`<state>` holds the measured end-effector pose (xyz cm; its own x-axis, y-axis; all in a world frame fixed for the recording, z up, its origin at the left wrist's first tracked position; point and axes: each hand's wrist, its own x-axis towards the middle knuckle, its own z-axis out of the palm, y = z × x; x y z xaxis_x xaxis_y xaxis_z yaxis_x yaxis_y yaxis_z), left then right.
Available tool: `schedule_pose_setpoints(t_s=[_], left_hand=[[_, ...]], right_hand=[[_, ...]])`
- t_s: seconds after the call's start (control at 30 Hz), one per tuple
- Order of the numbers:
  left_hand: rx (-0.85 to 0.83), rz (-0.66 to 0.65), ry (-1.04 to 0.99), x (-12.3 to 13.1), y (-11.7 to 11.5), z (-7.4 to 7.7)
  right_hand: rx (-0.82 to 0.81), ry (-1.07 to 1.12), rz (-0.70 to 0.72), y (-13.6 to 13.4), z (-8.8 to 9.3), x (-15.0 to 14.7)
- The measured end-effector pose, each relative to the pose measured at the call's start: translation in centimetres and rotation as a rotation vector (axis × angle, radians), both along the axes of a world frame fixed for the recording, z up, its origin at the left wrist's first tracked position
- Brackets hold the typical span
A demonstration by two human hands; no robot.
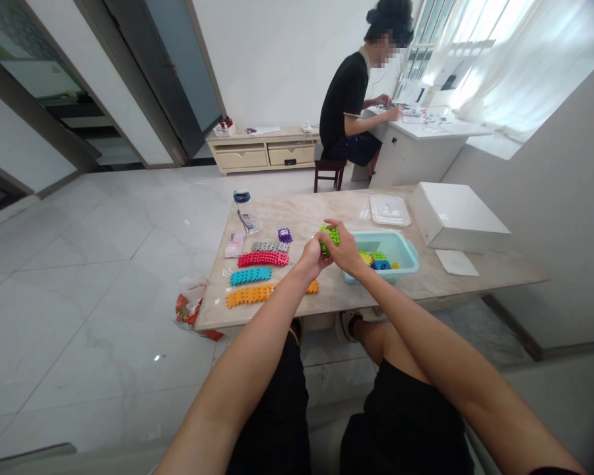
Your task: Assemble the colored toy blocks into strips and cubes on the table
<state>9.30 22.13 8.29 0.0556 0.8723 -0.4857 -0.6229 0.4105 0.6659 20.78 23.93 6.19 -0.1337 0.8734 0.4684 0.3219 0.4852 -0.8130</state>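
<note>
Both my hands meet above the table, wrapped round several lime-green interlocking plastic blocks (332, 235). My left hand (315, 256) grips them from the left and below, while my right hand (345, 249) closes over them from the right. Parts of the blocks are hidden by my fingers. Just right of my hands stands a light-blue basket (410, 254) with yellow, green and blue blocks in it. To the left lie rows of joined blocks: grey (264, 247), red (262, 258), turquoise (250, 276) and orange (250, 295). A purple block piece (285, 235) sits behind them.
A clear bottle with a blue lid (246, 212) stands at the table's back left, near a pink packet (235, 245). A clear plastic lid (389, 210) and a white box (458, 214) are at the back right. Another person (349, 99) sits at a white desk beyond.
</note>
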Motion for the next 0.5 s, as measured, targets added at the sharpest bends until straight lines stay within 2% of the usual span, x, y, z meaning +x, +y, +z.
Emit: schedule_pose_setpoints(t_s=[0.1,0.33,0.5], left_hand=[[-0.002,-0.019,0.015,-0.51,-0.03,-0.04],[0.037,-0.106,0.012,-0.71,-0.44,-0.1],[0.057,-0.111,-0.04,-0.29,-0.46,-0.04]], right_hand=[[0.052,0.006,-0.006,0.12,0.13,-0.08],[-0.008,0.063,0.072,-0.33,0.64,0.01],[-0.007,0.051,0.011,-0.37,0.69,-0.19]])
